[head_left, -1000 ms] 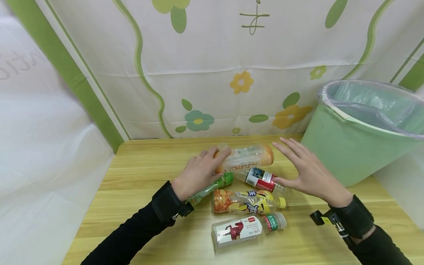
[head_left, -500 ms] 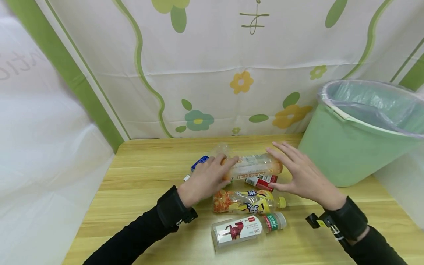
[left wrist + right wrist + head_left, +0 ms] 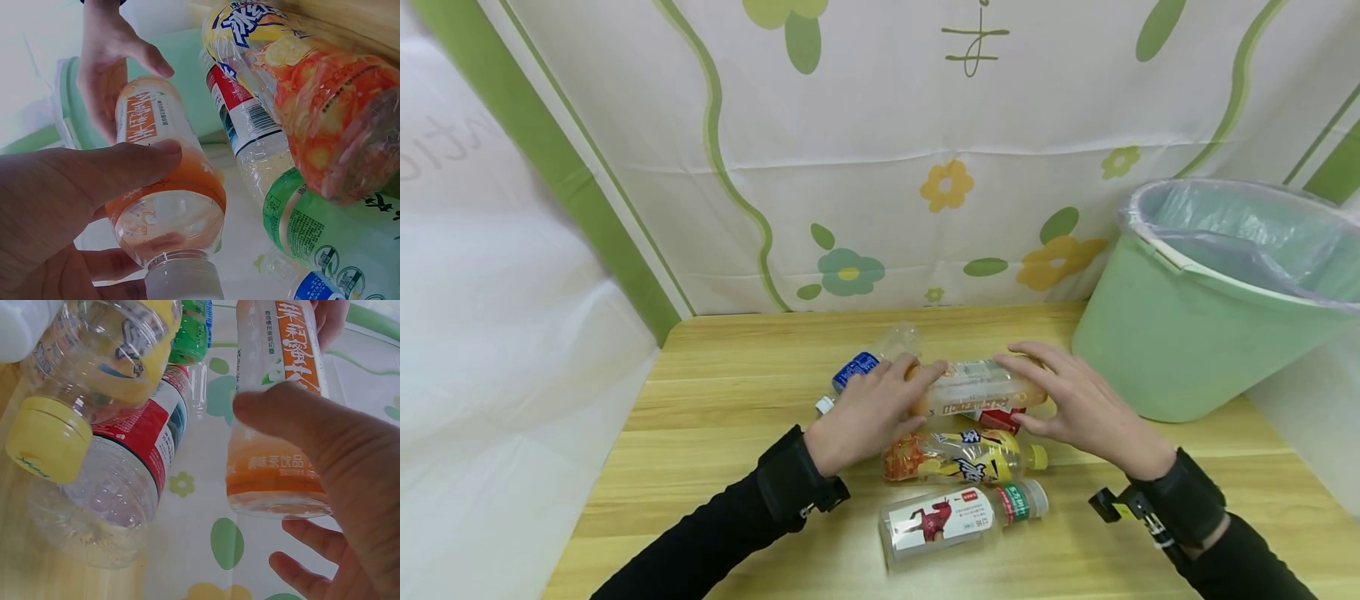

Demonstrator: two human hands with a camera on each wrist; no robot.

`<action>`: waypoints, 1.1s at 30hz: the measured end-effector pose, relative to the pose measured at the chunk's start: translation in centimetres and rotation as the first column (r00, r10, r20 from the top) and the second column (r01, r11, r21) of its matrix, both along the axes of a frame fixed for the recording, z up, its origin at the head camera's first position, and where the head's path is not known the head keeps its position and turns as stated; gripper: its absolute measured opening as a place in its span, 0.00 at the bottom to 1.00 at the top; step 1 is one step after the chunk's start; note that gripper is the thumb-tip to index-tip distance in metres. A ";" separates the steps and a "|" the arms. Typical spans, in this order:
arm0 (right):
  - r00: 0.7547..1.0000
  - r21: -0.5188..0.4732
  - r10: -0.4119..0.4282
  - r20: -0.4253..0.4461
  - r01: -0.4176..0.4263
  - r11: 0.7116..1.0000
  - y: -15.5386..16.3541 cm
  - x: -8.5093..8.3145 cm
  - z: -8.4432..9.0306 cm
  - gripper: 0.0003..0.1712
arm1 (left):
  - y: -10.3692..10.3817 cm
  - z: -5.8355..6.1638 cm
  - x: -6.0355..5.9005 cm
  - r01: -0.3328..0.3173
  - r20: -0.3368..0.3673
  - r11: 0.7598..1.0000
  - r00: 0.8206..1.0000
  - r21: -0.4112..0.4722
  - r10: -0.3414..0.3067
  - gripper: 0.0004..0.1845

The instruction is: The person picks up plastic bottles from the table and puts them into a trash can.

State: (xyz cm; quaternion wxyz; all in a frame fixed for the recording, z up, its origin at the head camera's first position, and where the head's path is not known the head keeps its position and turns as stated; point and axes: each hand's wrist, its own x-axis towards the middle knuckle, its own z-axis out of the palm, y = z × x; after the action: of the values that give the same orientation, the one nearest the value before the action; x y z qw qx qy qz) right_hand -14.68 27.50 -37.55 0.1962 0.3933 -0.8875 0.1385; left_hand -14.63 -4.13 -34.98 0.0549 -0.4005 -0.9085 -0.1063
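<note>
A clear tea bottle with an orange-and-white label [image 3: 973, 387] is held off the table between both hands. My left hand [image 3: 868, 408] grips its capped end, the thumb across the label in the left wrist view. At the base end, my right hand [image 3: 1086, 408] curves its thumb and fingers round the bottle. Beneath it lies a red-labelled bottle [image 3: 1002, 418], partly covered. Nearer me lie a yellow-capped bottle [image 3: 955, 457] and a white-labelled bottle [image 3: 951, 521]. A green-labelled bottle [image 3: 312, 231] shows in the left wrist view, hidden by the left hand from the head.
A blue-labelled bottle [image 3: 855, 369] lies behind the left hand. On the right stands a green bin [image 3: 1195, 333] lined with a clear bag [image 3: 1240, 258]. The wooden table [image 3: 715, 375] meets a flowered curtain [image 3: 880, 192] at the back.
The left hand has carried the orange-labelled bottle right and towards me, uncovering the blue-labelled bottle. My right hand has come in from the right and closed round the bottle's base end.
</note>
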 end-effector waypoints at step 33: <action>0.999 -0.038 0.027 0.036 -0.026 0.999 0.2 0.2 -0.5 0.46 | -0.4 -0.5 0.0 0.012 -0.001 1.000 1.000 -0.022 -0.012 0.36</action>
State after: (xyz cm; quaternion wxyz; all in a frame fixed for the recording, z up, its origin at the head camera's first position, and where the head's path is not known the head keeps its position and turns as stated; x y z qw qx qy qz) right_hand -14.51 27.71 -38.01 0.1855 0.3987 -0.8829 0.1648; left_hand -14.61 -4.52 -35.47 0.0503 -0.4064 -0.9072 -0.0963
